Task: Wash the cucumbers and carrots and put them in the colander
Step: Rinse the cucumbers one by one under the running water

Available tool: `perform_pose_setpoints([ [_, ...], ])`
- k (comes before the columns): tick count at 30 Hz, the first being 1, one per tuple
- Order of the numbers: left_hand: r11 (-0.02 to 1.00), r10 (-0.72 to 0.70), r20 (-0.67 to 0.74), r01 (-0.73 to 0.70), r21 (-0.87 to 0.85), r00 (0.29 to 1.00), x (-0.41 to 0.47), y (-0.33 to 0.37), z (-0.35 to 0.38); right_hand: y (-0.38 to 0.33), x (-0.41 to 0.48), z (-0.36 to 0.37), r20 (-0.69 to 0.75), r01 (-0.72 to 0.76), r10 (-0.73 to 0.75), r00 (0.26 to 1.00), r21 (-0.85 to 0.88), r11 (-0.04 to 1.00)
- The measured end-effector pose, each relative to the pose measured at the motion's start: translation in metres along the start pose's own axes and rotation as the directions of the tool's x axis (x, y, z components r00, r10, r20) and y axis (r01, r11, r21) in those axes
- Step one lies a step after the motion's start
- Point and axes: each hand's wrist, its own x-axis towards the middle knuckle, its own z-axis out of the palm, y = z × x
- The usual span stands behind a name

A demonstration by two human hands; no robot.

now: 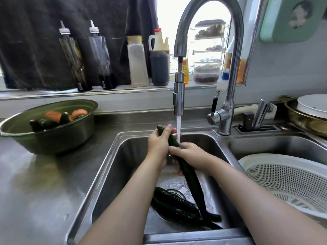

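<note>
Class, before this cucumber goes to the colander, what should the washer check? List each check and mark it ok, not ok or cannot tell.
1. Grip: left hand and right hand both hold the cucumber: ok.
2. The tap stream lands on the cucumber: ok.
3. Cucumber clean all round: cannot tell.
4. White colander has room: ok.
5. Other produce washed: not ok; cucumbers lie in the sink, carrots sit in the green basin.

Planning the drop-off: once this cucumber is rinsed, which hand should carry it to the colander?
Probably the right hand: it grips the cucumber mid-length, and the white colander sits in the basin to its right. The left hand holds the top end, farther away.
</note>
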Motion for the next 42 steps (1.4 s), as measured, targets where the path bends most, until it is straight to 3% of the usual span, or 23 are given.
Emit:
perform_pose_setpoints([
  [3,0.983,0.020,-0.157,-0.048,-0.179,0.987,0.010,0.005,-0.006,0.010,0.000,-0.001,0.049,-0.043,0.052,0.997,-0.174,0.984],
  [7,0.971,-0.022,0.018,0.025,-0.236,1.000,0.015,0.005,-0.016,0.004,0.000,0.002,-0.039,-0.051,0.047,0.998,-0.110,0.993],
  [10,0.992,-0.129,0.302,0.127,0.024,0.945,0.010,-0.004,-0.017,-0.003,-0.002,-0.002,-0.099,-0.065,0.069,0.993,0.043,0.997],
  [12,0.972,-0.155,0.384,0.072,0.224,0.910,0.005,-0.008,-0.013,-0.004,-0.003,-0.004,-0.124,-0.071,0.080,0.989,0.078,0.994],
  [14,0.950,-0.092,0.282,-0.001,0.313,0.955,0.000,-0.008,-0.004,-0.004,-0.004,-0.004,-0.114,-0.115,0.128,0.985,0.114,0.987],
  [16,0.957,-0.028,0.110,-0.005,0.289,0.994,-0.001,-0.010,0.003,-0.003,-0.006,-0.007,-0.035,-0.189,0.194,0.980,0.124,0.974],
  [19,0.999,-0.031,-0.142,0.028,-0.027,0.989,0.006,-0.012,0.003,-0.002,-0.010,-0.013,0.119,-0.279,0.275,0.954,0.017,0.960],
  [21,0.984,-0.078,-0.232,0.036,-0.177,0.970,0.011,-0.009,-0.001,0.002,-0.009,-0.017,0.131,-0.271,0.275,0.952,-0.051,0.961],
  [23,0.962,-0.127,-0.218,0.066,-0.267,0.968,0.016,-0.009,-0.005,0.003,-0.008,-0.016,0.095,-0.229,0.237,0.967,-0.090,0.969],
  [25,0.958,-0.125,-0.116,0.089,-0.274,0.985,0.016,-0.011,-0.006,0.002,-0.007,-0.011,0.018,-0.191,0.194,0.981,-0.096,0.977],
  [28,0.970,-0.176,0.161,0.199,-0.142,0.971,0.011,-0.013,-0.005,-0.001,-0.003,-0.008,-0.121,-0.179,0.176,0.977,-0.016,0.984],
  [30,0.976,-0.183,0.220,0.204,-0.073,0.958,0.008,-0.014,0.000,-0.002,0.001,-0.008,-0.152,-0.157,0.163,0.975,0.045,0.986],
  [35,0.988,-0.126,-0.092,0.116,-0.104,0.988,0.018,-0.012,0.002,-0.005,0.003,-0.011,0.005,-0.042,0.042,0.999,0.196,0.980],
  [37,0.977,-0.108,-0.184,0.070,-0.202,0.977,0.025,-0.015,-0.004,-0.003,0.004,-0.011,0.077,-0.042,0.033,0.997,0.116,0.992],
  [39,0.955,-0.095,-0.243,0.019,-0.296,0.965,0.030,-0.015,-0.009,-0.001,0.007,-0.007,0.060,-0.052,0.054,0.997,-0.036,0.998],
  [42,0.909,-0.144,-0.149,0.071,-0.410,0.978,0.033,-0.012,-0.016,-0.003,0.009,0.000,-0.093,-0.028,0.009,0.996,-0.198,0.980],
])
